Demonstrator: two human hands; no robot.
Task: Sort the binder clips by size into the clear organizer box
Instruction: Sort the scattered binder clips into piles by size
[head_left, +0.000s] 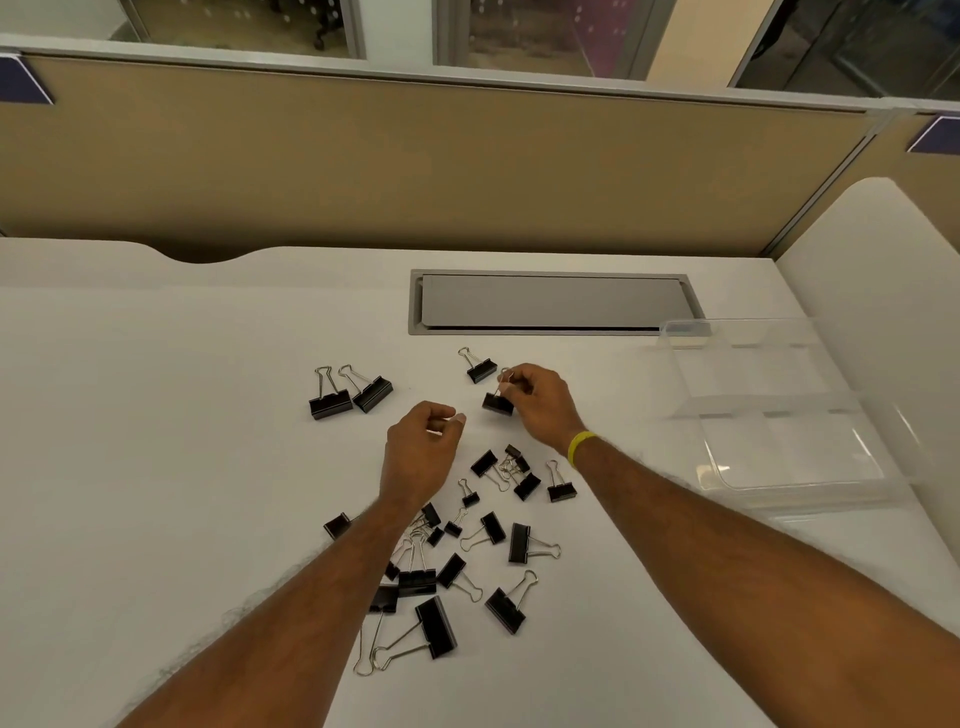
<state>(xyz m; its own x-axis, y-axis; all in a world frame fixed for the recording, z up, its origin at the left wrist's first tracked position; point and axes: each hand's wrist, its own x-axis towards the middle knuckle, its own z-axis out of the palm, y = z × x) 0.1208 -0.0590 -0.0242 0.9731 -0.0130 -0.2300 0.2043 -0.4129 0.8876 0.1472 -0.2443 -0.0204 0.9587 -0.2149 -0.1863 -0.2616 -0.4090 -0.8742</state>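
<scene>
A clip (497, 403) was pinched by its wire handle in the fingers of the right hand (540, 405), mid-counter (156, 415). The fingers of the left hand (421, 447) were loosely curled, apparently empty. The clip would best be carried to the clear box (769, 402) at the right edge and matched by size. A tan partition (415, 171) was seen behind.

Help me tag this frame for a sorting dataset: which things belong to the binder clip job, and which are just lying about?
Belong to the job: held clip pinched by the right hand; scattered clips; two large clips set apart; clear organizer box.
Just there: grey desk hatch; yellow wristband; tan partition.
</scene>
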